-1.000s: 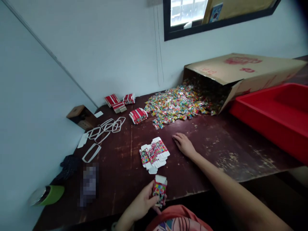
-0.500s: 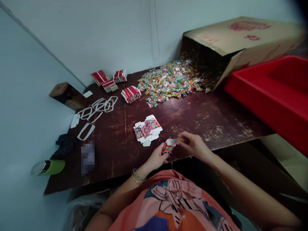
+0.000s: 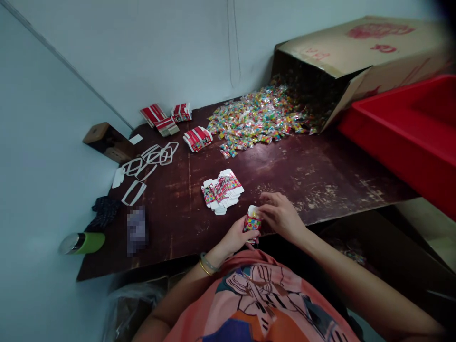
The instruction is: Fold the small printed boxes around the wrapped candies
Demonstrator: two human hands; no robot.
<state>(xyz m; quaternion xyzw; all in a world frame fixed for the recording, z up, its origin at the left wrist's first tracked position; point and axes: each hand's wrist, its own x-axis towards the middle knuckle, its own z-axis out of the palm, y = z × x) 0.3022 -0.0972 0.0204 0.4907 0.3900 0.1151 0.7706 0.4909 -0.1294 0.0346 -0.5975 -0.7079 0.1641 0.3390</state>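
My left hand (image 3: pixel 237 237) is closed around a small printed candy box (image 3: pixel 252 224), held upright at the table's front edge with its white top flap raised. A bit of yellow shows at the mouth of the box. At that mouth is my right hand (image 3: pixel 281 214), its fingers bent and apart, with the tips beside the flap; no packet shows between them. A fanned stack of flat, unfolded boxes (image 3: pixel 223 190) lies just beyond my hands. Farther back, a large heap of wrapped candies (image 3: pixel 252 118) spreads out of a cardboard carton (image 3: pixel 342 52) lying on its side.
A red plastic bin (image 3: pixel 399 137) stands at the right. Banded bundles of flat boxes (image 3: pixel 198 138) sit at the back. White paper loops (image 3: pixel 153 156), a wooden box (image 3: pixel 109 142), a dark cloth (image 3: pixel 103 213) and a green bottle (image 3: pixel 89 242) are along the left side.
The candy packet that was in my right fingers has gone down into the box, and those fingers have spread. My left hand has tilted the box more upright. The view has shifted slightly.
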